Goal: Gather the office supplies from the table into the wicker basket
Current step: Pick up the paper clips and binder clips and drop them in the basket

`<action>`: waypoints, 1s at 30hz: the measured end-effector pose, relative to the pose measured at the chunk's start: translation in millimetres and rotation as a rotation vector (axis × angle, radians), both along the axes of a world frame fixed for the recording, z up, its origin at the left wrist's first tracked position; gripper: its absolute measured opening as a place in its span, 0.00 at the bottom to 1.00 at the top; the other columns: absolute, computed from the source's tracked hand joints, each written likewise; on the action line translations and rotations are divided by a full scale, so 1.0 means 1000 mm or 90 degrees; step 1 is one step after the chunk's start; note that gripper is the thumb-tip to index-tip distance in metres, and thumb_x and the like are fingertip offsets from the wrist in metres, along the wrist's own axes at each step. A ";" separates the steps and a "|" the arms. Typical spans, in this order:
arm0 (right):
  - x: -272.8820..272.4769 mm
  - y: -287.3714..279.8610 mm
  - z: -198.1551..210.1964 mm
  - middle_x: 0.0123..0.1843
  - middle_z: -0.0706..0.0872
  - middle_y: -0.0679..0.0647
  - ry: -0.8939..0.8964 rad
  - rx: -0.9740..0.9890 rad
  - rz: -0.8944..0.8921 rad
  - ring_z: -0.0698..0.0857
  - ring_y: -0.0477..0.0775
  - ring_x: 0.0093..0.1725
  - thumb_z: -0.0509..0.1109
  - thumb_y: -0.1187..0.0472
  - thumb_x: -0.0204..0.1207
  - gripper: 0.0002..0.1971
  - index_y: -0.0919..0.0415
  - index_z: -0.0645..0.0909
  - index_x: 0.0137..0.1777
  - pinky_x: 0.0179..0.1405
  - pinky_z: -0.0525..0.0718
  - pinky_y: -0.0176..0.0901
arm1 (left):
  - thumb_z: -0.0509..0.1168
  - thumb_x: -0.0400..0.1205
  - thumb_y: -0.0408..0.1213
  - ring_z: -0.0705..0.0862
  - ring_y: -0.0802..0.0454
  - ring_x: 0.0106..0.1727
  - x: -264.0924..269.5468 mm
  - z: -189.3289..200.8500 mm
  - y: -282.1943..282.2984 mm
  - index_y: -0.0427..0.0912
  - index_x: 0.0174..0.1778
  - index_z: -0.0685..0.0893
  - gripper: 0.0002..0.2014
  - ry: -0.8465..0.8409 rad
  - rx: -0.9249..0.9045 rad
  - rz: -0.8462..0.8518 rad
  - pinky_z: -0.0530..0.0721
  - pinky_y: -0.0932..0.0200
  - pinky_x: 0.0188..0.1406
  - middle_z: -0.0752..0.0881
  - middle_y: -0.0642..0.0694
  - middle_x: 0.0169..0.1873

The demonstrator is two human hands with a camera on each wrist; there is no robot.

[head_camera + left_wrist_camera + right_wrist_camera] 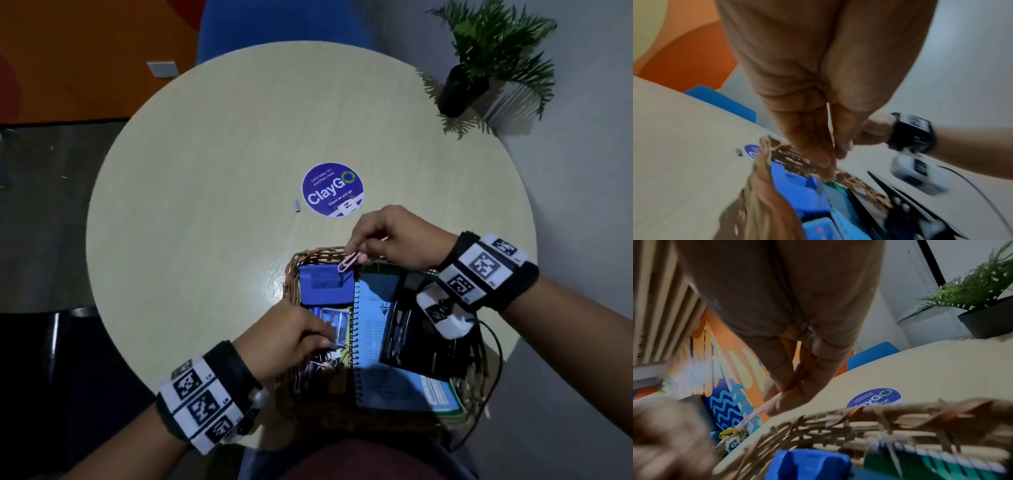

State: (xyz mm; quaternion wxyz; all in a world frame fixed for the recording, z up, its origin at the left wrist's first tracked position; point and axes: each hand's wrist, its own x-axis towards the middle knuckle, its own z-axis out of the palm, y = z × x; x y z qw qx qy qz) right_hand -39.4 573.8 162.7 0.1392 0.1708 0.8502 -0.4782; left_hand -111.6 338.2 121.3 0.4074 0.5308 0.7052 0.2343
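The wicker basket (290,274) stands at the table's near edge and holds a blue stapler (325,286), a spiral notebook (371,329), a black device (414,339) and loose clips. Above the basket's far rim, my right hand (358,255) pinches a pink paper clip (346,263), also seen in the right wrist view (756,413). My left hand (325,339) reaches into the basket's left side. In the left wrist view its fingers (826,162) and thumb press on a thin pale sliver (830,126) that I cannot identify. A small grey staple strip (297,206) lies on the table (205,154).
A round purple ClayGo sticker (332,189) marks the table's middle, just right of the staple strip. A potted plant (479,61) stands at the far right edge. A blue chair (274,24) is behind the table. A cable (493,377) hangs from my right wrist beside the basket.
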 end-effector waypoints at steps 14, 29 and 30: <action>0.074 -0.072 0.001 0.70 0.83 0.47 0.022 0.151 0.119 0.81 0.47 0.69 0.60 0.62 0.82 0.19 0.50 0.78 0.71 0.71 0.77 0.44 | 0.64 0.82 0.37 0.84 0.42 0.59 -0.117 -0.038 0.084 0.44 0.63 0.84 0.14 0.309 0.044 0.238 0.82 0.49 0.59 0.84 0.43 0.61; 0.177 -0.050 0.023 0.58 0.86 0.32 0.080 0.196 -0.233 0.84 0.32 0.58 0.68 0.59 0.79 0.17 0.43 0.82 0.65 0.57 0.81 0.29 | 0.61 0.81 0.34 0.84 0.37 0.47 -0.130 -0.072 0.112 0.34 0.49 0.86 0.10 0.410 -0.040 0.118 0.79 0.52 0.43 0.86 0.37 0.45; 0.178 -0.051 0.022 0.57 0.87 0.32 0.082 0.194 -0.244 0.84 0.32 0.58 0.68 0.60 0.79 0.17 0.43 0.82 0.65 0.57 0.81 0.29 | 0.62 0.80 0.31 0.84 0.38 0.48 -0.131 -0.068 0.108 0.34 0.49 0.86 0.08 0.355 -0.070 0.145 0.79 0.54 0.45 0.86 0.38 0.45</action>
